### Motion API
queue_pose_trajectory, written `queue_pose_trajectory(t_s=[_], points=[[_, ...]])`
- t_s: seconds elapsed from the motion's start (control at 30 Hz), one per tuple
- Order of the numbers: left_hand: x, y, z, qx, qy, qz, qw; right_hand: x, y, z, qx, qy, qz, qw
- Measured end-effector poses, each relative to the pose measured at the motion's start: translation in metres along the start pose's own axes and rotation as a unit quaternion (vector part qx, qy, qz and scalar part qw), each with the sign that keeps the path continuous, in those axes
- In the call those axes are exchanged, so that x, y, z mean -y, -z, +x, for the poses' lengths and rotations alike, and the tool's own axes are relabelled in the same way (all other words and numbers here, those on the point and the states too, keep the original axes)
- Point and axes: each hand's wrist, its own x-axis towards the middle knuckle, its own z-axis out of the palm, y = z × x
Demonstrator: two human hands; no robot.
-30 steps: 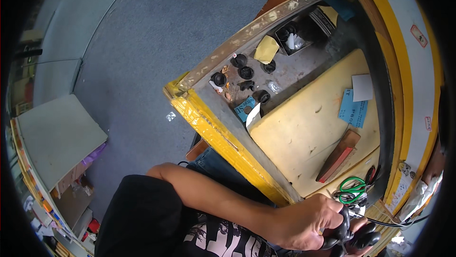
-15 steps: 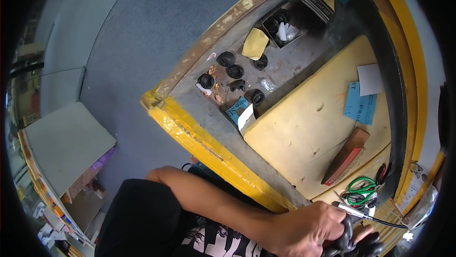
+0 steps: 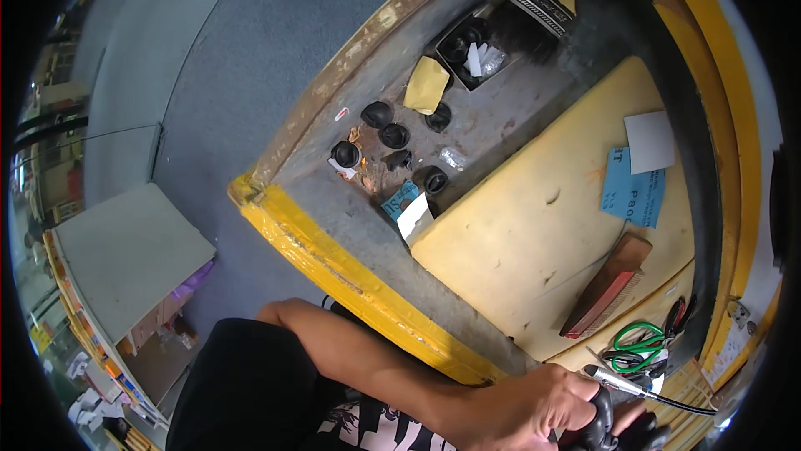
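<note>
My left hand [image 3: 534, 405] is at the lower right, its fingers closed round a glossy black rounded piece [image 3: 599, 423] whose kind I cannot make out. Just beyond the knuckles, a silver pen-shaped handpiece [image 3: 613, 379] points toward the left hand, with a black cable trailing right. Whether a finger holds the handpiece is hidden. Part of my right hand [image 3: 627, 416] shows beside the black piece, cut off by the lower edge. Dark lumps [image 3: 647, 436] lie against it, perhaps covered fingertips. How its fingers are set cannot be seen.
A yellow-taped tray edge [image 3: 350, 263] runs in front. On the yellow foam pad [image 3: 501, 234] lie a red-brown brush [image 3: 607, 286], blue sandpaper [image 3: 630, 192] and a green cord [image 3: 638, 342]. Several black cups [image 3: 394, 136] and an open box [image 3: 469, 55] stand in the tray's back.
The view has shifted slightly, so the tray's contents sit a little further left. My left hand stays closed on the black piece, slightly lower in the picture.
</note>
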Motion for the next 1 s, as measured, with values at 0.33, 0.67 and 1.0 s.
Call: queue_pose_trajectory(t_s=[0.33, 0.67, 1.0], points=[[-0.002, -0.012, 0.000, -0.072, 0.135, -0.119, 0.981, -0.002, -0.005, 0.001, 0.020, 0.017, 0.013, 1.000], [0.001, -0.001, -0.007, -0.021, -0.011, 0.047, 0.999, -0.001, -0.006, -0.004, 0.046, 0.047, 0.009, 0.998], [-0.009, -0.011, -0.004, -0.110, -0.013, -0.049, 0.993, -0.002, 0.014, -0.005, 0.049, -0.097, 0.021, 0.994]])
